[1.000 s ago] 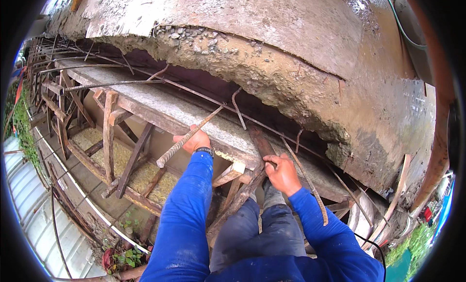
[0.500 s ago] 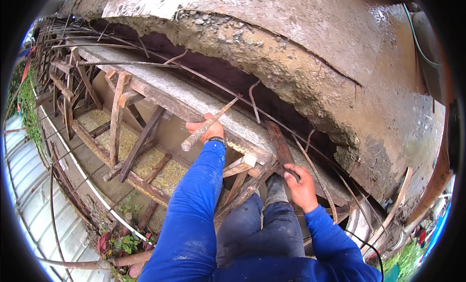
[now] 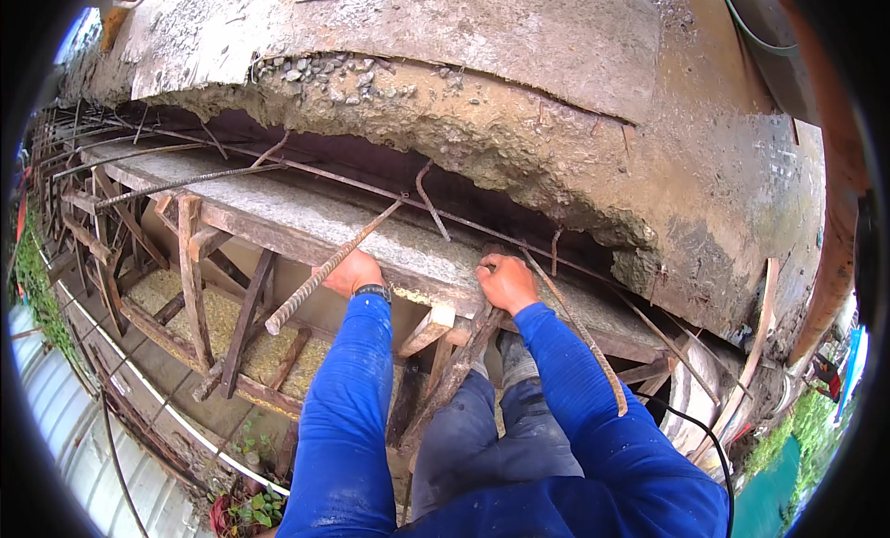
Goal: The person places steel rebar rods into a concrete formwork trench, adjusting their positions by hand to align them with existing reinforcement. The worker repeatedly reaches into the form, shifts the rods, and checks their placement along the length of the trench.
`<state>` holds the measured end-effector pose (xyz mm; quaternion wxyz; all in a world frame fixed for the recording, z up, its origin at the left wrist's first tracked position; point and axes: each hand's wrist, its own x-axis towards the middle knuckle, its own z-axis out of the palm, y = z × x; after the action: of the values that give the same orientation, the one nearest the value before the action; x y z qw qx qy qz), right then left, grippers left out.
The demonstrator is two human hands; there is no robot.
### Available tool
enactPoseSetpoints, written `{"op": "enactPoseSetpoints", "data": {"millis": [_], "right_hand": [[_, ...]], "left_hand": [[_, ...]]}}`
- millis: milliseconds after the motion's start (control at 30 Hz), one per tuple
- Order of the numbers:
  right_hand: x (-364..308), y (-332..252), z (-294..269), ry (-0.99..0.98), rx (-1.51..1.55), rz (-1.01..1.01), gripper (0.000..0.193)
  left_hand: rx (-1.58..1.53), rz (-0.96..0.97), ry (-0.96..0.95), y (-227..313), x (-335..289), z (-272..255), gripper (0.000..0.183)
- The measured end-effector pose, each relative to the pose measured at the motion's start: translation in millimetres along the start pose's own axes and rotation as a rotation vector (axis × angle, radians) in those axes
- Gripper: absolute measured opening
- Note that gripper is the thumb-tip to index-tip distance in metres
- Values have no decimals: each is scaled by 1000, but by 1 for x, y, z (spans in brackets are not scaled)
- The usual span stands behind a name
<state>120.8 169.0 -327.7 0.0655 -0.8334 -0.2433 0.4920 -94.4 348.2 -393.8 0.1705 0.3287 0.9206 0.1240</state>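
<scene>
My left hand (image 3: 350, 273) is at the wooden form board (image 3: 278, 240), its fingers curled at the edge and partly hidden behind a rusty ribbed rebar (image 3: 320, 280) that sticks out toward me. Farther right, my right hand (image 3: 507, 281) is closed at the top of the formwork. A dark wooden piece (image 3: 493, 250) peeks out just beyond its fingers; most of it is hidden. Grey concrete (image 3: 371, 230) fills the strip behind the board. Another bent rebar (image 3: 584, 329) passes close to the right of my right hand.
A broken concrete slab edge (image 3: 464, 112) overhangs a dark gap at the far side. Short bent rebars (image 3: 429, 201) cross the gap. Wooden props (image 3: 192, 260) support the form at left. A rough timber (image 3: 459, 371) slants before my legs, and a black cable (image 3: 691, 417) curves at right.
My view has shifted to the right. My right hand has moved away from me, up to the form's top, and the dark wooden piece beside it is now mostly hidden. My left hand stays by the board.
</scene>
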Motion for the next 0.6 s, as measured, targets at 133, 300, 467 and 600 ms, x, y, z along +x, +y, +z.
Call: {"op": "enactPoseSetpoints", "data": {"millis": [133, 300, 467, 600], "right_hand": [[28, -22, 14, 12, 97, 32, 40], [27, -12, 20, 88, 192, 21, 32], [-2, 43, 18, 176, 268, -62, 25], [-23, 34, 4, 154, 170, -148, 28]], "left_hand": [[-9, -11, -55, 4, -2, -4, 76], [-17, 0, -118, 13, -9, -16, 79], [-35, 0, -60, 14, -13, -14, 80], [-49, -25, -37, 18, -13, -15, 74]]}}
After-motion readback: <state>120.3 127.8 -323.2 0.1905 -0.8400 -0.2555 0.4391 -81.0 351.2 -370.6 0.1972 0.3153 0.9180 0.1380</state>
